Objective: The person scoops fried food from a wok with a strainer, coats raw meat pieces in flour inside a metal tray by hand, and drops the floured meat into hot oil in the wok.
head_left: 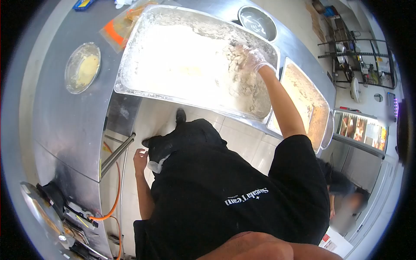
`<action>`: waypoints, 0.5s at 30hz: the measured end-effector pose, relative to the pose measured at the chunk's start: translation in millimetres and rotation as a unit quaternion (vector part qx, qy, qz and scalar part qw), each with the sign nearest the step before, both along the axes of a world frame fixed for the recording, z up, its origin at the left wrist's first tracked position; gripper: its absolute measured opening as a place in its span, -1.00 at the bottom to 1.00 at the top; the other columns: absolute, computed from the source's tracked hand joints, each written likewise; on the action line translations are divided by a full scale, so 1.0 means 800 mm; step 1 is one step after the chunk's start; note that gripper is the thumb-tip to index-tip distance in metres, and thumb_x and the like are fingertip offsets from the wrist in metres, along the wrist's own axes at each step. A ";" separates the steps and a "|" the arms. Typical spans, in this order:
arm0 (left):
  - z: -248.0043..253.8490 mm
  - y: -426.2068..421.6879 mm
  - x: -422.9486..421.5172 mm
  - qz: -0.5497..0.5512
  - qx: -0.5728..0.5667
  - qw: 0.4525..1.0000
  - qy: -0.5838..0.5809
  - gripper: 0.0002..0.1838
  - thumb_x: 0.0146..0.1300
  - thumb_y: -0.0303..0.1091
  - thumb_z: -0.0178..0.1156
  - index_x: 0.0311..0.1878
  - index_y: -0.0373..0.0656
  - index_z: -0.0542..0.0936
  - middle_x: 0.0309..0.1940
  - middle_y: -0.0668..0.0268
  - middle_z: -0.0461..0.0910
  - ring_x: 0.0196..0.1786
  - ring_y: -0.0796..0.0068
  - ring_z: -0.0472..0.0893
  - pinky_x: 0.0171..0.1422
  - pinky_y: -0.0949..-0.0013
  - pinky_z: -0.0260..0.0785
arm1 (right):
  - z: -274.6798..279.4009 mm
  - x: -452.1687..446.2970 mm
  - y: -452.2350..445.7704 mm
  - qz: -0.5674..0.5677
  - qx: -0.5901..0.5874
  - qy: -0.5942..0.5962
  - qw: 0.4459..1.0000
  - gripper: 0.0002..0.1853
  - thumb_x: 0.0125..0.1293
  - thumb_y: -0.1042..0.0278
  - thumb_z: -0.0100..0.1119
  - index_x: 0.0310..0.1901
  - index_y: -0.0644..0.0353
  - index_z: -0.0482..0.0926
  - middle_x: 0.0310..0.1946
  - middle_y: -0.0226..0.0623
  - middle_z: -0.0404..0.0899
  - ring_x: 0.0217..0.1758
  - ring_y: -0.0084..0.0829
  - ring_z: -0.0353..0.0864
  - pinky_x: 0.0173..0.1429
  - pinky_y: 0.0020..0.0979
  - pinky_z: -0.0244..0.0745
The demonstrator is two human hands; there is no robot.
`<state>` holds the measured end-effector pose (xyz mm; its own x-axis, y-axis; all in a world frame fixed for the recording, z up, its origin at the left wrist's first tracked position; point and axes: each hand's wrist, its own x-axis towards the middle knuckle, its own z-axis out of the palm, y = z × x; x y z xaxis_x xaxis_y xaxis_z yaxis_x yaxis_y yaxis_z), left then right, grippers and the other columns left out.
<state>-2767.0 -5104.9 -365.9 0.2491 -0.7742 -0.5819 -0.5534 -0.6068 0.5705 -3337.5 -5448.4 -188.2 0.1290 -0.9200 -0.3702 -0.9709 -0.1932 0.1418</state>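
Table (71,117), bearing 1 metal tray (128,89): white powder (169,56) leftward, pale clumps (236,71) rightward (clumping looks partial, much powder lying loose). Gloved right hand (253,59) lies among clumps, grip indiscernible; left hand (140,159), half-open, appears empty.

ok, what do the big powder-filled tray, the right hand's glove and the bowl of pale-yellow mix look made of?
Tray: likely stainless steel or aluminium; silvery, reflective rim, though white powder hides much of the finish.
Glove: probably thin clear plastic; crinkled, see-through, glinting.
Bowl: smooth, shiny, greyish wall; could be clear plastic, glass or metal.
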 end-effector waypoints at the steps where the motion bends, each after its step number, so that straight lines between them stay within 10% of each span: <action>1: 0.003 0.004 -0.001 0.002 0.006 1.000 -0.003 -0.75 0.13 -0.34 0.32 -0.14 -0.17 0.56 -0.47 0.16 0.61 -0.37 0.26 0.62 -0.21 0.25 0.41 | 0.002 0.014 0.004 -0.036 0.007 -0.045 0.998 -0.12 0.05 -0.11 0.35 0.38 0.02 0.23 0.25 -0.05 0.37 0.33 -0.14 0.33 0.37 -0.16 0.26; 7: 0.010 0.009 -0.003 -0.004 0.002 1.000 -0.012 -0.72 0.10 -0.36 0.33 -0.12 -0.16 0.56 -0.47 0.16 0.61 -0.35 0.27 0.62 -0.19 0.26 0.42 | 0.058 0.063 0.013 -0.045 0.110 -0.129 0.984 -0.15 0.03 -0.05 0.33 0.36 0.03 0.26 0.16 0.09 0.44 0.30 0.04 0.33 0.36 -0.17 0.26; 15: 0.012 -0.024 -0.012 -0.013 -0.005 1.000 0.010 -0.71 0.08 -0.39 0.33 -0.11 -0.15 0.55 -0.47 0.18 0.61 -0.35 0.31 0.62 -0.18 0.28 0.41 | -0.034 0.027 0.003 -0.098 -0.043 -0.062 0.992 -0.52 0.07 0.09 0.21 0.04 0.08 0.59 0.03 -0.03 0.56 0.06 -0.09 0.56 0.15 -0.19 0.46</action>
<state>-2776.2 -5124.3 -356.1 0.2174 -0.7864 -0.5782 -0.5570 -0.5864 0.5881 -3315.5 -5445.6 -215.6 -0.0165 -0.9595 -0.2813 -0.9996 0.0094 0.0264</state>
